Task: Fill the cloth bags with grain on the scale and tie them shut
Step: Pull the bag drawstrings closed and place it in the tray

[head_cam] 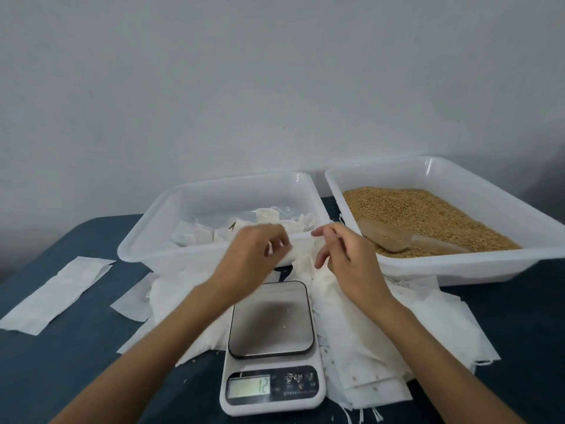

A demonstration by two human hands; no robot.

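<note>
Two white plastic tubs stand at the far side of the dark blue tabletop [519, 347]. The left tub [153, 237] holds a handful of small filled cloth bags [266, 216] lying loose on its floor, some with their strings trailing. The right tub [458, 270] is spread with golden-brown grain [428, 209], and a brown scoop [394, 237] lies in it near the near-left corner, its bowl heaped with grain.

Near the middle sits a white kitchen scale [272, 390] with a bare steel platform; its display is lit. Flat empty cloth bags [360, 356] are piled around it on both sides, most to the right, and a separate folded white sheet [58, 293] lies at the left.

Both hands hover above the far edge of the scale, just before the left tub's near rim. The left hand [253, 255] has its fingers curled around a small white cloth bag [298, 255] or its string; blur hides which. The right hand [345, 255] pinches finger and thumb together at the bag's right side, apparently on a thin string.
</note>
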